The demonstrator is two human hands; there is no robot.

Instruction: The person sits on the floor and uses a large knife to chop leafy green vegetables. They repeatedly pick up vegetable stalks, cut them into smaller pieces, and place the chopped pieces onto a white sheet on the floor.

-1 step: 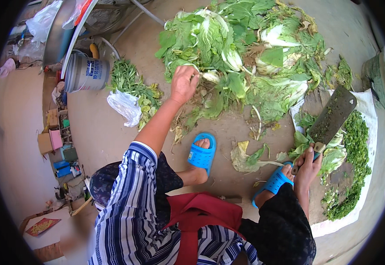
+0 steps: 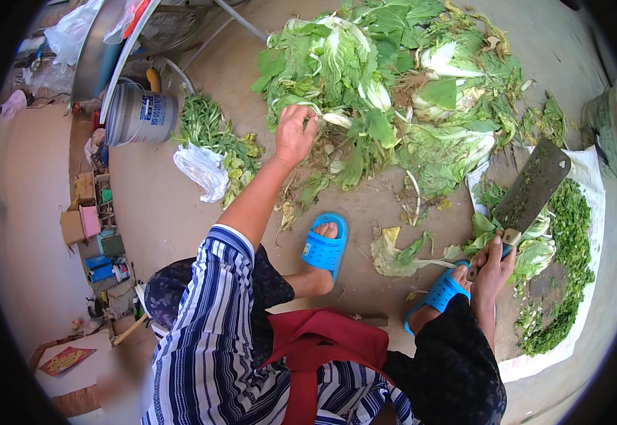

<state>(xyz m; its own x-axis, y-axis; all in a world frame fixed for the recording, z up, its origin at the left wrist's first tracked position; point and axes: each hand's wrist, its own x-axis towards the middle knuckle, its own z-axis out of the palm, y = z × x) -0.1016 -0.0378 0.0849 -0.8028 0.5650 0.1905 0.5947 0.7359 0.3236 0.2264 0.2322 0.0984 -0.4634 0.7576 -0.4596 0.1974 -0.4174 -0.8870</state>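
Note:
My left hand (image 2: 296, 133) reaches to the near left edge of a heap of leafy cabbages (image 2: 333, 60). Its fingers are closed on a pale cabbage leaf stalk beside the heap's roots and loose leaves. On the right, my right hand (image 2: 491, 269) is wrapped round the handle of a cleaver (image 2: 533, 185). The wide dark blade points up and away, with green bits stuck to it. Below the blade lies a cut cabbage (image 2: 534, 256), partly hidden by the cleaver. A band of chopped greens (image 2: 572, 244) curves along the right side of the board.
A white sheet (image 2: 592, 166) lies under the board (image 2: 535, 287). Between my blue slippers (image 2: 325, 248) and the board is a torn yellowish leaf (image 2: 388, 253). A grey bucket (image 2: 142, 113), green stems (image 2: 206, 120) and a white plastic bag (image 2: 202, 170) are at left. A greenish container (image 2: 606, 124) stands far right.

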